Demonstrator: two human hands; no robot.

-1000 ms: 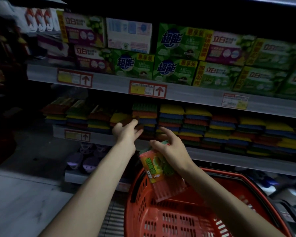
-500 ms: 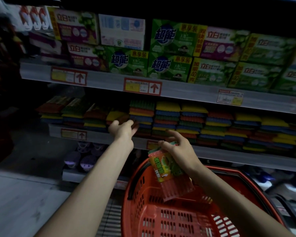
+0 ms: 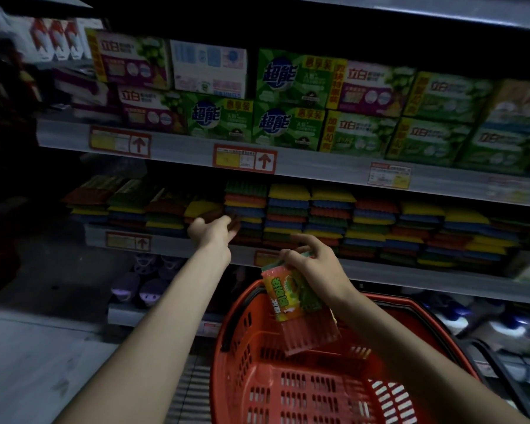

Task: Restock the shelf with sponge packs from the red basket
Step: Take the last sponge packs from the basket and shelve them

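pinching orange-green plastic-wrapped sponge pack (image 3: pixel 294 301) with right hand (image 3: pixel 317 264) over red plastic basket (image 3: pixel 245 393); reaching left hand (image 3: pixel 214 233) to stacked multicoloured sponges (image 3: pixel 288 209), grip unclear.

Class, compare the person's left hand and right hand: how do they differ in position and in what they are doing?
The left hand reaches up to the sponge stacks on the shelf; the right hand is lower, above the red basket. The left hand's fingers are stretched out, holding nothing visible; the right hand grips a sponge pack by its top end. Both are bare, with arms extended towards the shelf.
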